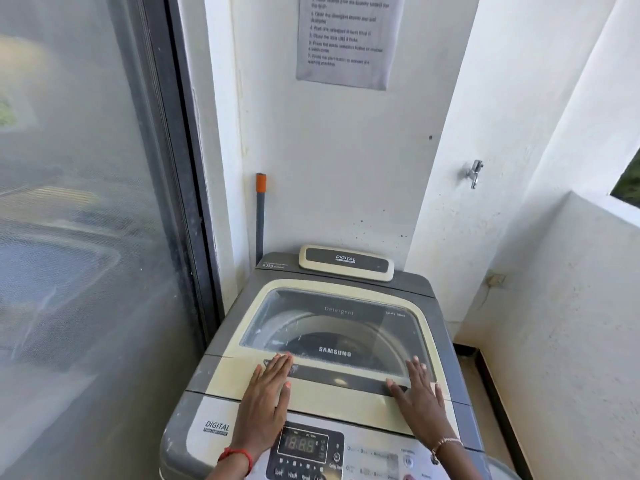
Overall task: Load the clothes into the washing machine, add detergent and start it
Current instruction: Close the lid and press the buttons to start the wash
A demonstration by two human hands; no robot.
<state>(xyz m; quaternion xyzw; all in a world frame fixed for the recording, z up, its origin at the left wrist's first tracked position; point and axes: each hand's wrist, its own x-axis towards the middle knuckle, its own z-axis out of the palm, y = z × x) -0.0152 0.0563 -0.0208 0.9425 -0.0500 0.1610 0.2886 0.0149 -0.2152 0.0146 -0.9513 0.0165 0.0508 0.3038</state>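
Observation:
A grey and cream top-loading washing machine (221, 344) stands in front of me with its lid (332, 400) down. Through the lid's clear window (332, 323) the drum shows dimly; what lies inside I cannot tell. My left hand (266, 400) lies flat with straight fingers on the lid's front left part. My right hand (420, 396) lies flat on the front right part, fingers spread. The control panel (304, 452) below my wrists has a lit display reading 18:88 and rows of buttons. No clothes or detergent container are in view.
A mesh sliding door (86, 220) fills the left side. White walls close in behind and to the right, with a tap (473, 173), a printed instruction sheet (348, 39) and a grey pole with an orange tip (260, 216) behind the machine.

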